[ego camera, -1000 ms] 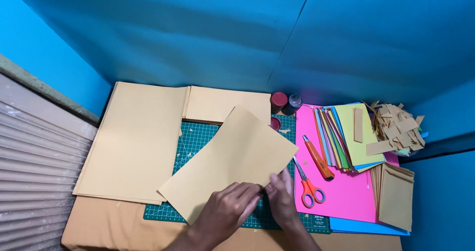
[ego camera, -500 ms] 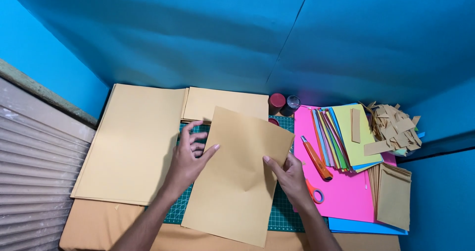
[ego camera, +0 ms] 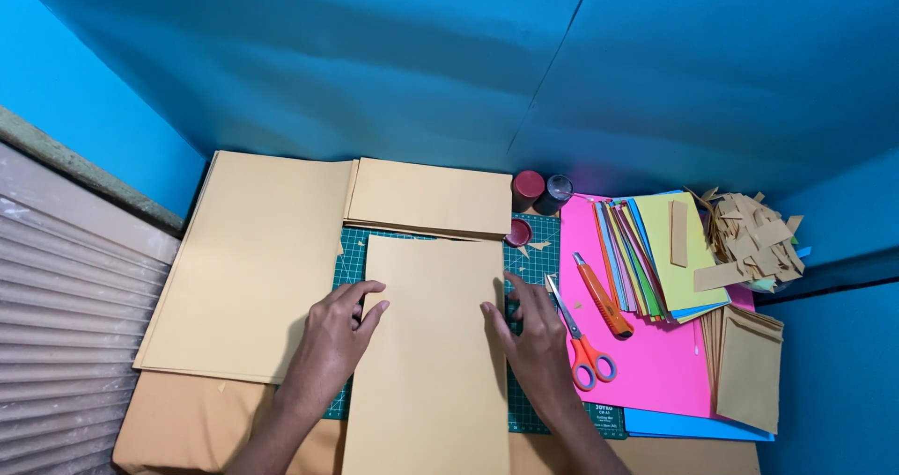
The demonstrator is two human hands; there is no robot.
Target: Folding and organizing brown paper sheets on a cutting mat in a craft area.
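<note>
A tan sheet of paper (ego camera: pixel 431 353) lies upright on the green cutting mat (ego camera: pixel 534 260), its long edges running towards me. My left hand (ego camera: pixel 339 330) rests flat on the sheet's left edge, fingers spread. At the sheet's right edge my right hand (ego camera: pixel 534 335) presses down, its fingers partly on the mat. Neither hand grips anything.
A large tan stack (ego camera: pixel 253 260) lies left, a smaller tan stack (ego camera: pixel 431 196) behind the mat. Orange scissors (ego camera: pixel 579 339) and an orange utility knife (ego camera: pixel 602 295) lie on pink paper (ego camera: pixel 655 363). Coloured sheets (ego camera: pixel 670 250), paper scraps (ego camera: pixel 754 236), two small jars (ego camera: pixel 541 190) and tan envelopes (ego camera: pixel 747 367) sit right.
The tan sheet has turned from a slant to square with the mat. My left hand has slid to its left edge, my right hand to its right edge.
</note>
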